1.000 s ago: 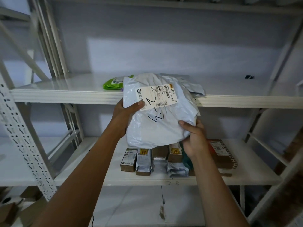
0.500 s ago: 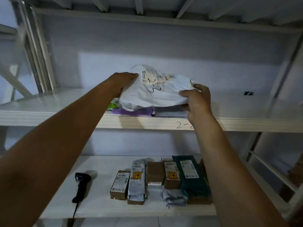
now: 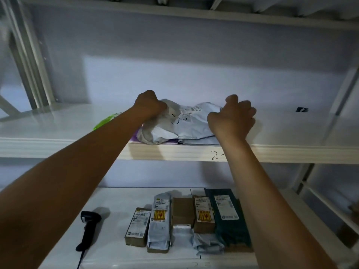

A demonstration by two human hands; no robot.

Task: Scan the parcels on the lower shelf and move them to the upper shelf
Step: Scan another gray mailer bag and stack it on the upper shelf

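grey poly mailer down on upper shelf
left hand and right hand fingers curled, gripping its ends

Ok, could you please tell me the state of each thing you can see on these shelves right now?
grey mailer bag: lying on the upper shelf, atop other parcels.
left hand: grips the bag's left end.
right hand: fingers curled at its right end; grip hidden.
scanner: lying unheld on the lower shelf.
row of parcels: standing on the lower shelf.
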